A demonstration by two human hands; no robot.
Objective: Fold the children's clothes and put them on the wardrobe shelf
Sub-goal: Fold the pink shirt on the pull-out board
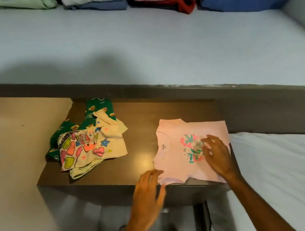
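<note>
Head view: pink T-shirt [176, 163] flat on brown worktop [142, 142], near edge. Right hand [217, 154] spread flat on its floral print; left hand [149, 193] open-fingered at its hem corner, gripping nothing. 2 crumpled garments [88, 142] lying left.

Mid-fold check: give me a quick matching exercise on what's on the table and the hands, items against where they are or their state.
Items:
1. pink T-shirt
2. cream printed garment
3. green printed garment
4. right hand

States:
A. mostly under the cream piece, crumpled
B. laid flat at the table's near edge
C. spread on the floral print
D. crumpled, on top of the green piece

Pairs: 1-B, 2-D, 3-A, 4-C
</note>
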